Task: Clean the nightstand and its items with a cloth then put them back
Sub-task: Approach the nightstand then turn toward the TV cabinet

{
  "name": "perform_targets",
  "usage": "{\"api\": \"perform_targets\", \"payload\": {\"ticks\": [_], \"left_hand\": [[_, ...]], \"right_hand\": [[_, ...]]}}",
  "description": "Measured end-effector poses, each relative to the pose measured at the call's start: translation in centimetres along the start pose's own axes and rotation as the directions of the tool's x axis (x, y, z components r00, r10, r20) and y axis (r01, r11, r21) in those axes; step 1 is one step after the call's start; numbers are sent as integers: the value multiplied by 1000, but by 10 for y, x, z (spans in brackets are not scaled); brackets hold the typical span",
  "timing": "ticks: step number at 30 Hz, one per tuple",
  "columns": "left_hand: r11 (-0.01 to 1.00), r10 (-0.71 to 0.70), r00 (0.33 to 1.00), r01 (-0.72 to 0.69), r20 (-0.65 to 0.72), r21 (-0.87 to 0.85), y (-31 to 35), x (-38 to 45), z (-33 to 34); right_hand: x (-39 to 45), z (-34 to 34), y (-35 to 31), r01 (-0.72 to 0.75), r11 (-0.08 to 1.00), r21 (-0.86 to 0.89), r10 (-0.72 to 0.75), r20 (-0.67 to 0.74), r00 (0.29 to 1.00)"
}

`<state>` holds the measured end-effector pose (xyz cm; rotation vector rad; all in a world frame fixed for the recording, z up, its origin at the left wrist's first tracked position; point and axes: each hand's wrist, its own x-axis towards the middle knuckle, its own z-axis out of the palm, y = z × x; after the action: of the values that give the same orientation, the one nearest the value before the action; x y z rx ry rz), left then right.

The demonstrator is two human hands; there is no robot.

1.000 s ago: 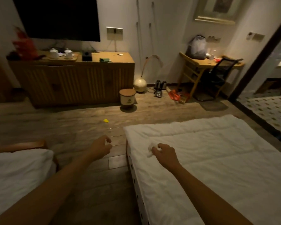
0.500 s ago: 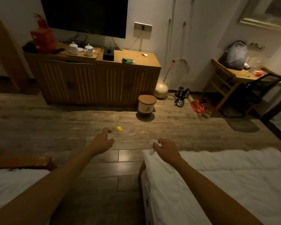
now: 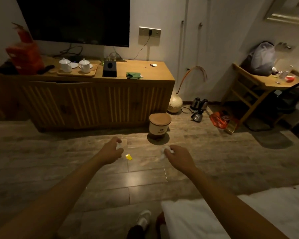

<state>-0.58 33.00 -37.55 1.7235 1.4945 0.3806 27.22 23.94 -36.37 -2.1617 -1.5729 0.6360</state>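
My left hand [image 3: 111, 150] is stretched out over the wooden floor, fingers curled round a small white crumpled wad [image 3: 118, 146]. My right hand [image 3: 179, 156] is held out beside it and pinches another white crumpled wad [image 3: 163, 151]. Both hands hang in the air in front of a small lidded bin [image 3: 159, 125] that stands on the floor. A green cloth [image 3: 133, 75] lies on top of the long wooden cabinet [image 3: 97, 99] across the room. No nightstand is in view.
A yellow scrap [image 3: 129, 157] lies on the floor between my hands. A white bed corner [image 3: 193, 219] is at lower right, my slippered foot [image 3: 143, 219] beside it. Kettles [image 3: 198, 107], a round vase [image 3: 175, 104], a red bag [image 3: 218, 119] and a desk [image 3: 266, 83] stand at right.
I have moved forward past the bed ends toward the cabinet and bin. Both hands still hold their white wads and are now over bare floor instead of the bed edge.
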Motion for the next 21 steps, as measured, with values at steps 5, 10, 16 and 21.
{"api": "perform_targets", "payload": {"ticks": [5,10,16,21], "left_hand": [[999,-15,1000,14,22,41,28,139,-9],[999,11,999,-13,49,40,62,246,-14],[998,-40,993,35,110,44,90,360,-9],[997,-74,990,71,123,28,115,477,2]], "right_hand": [[134,-6,25,-96,993,74,97,-20,995],[236,-26,45,-162,986,47,162,5,987],[348,-44,58,-136,990,29,135,22,991],[454,-50,74,-126,992,-19,127,60,990]]}}
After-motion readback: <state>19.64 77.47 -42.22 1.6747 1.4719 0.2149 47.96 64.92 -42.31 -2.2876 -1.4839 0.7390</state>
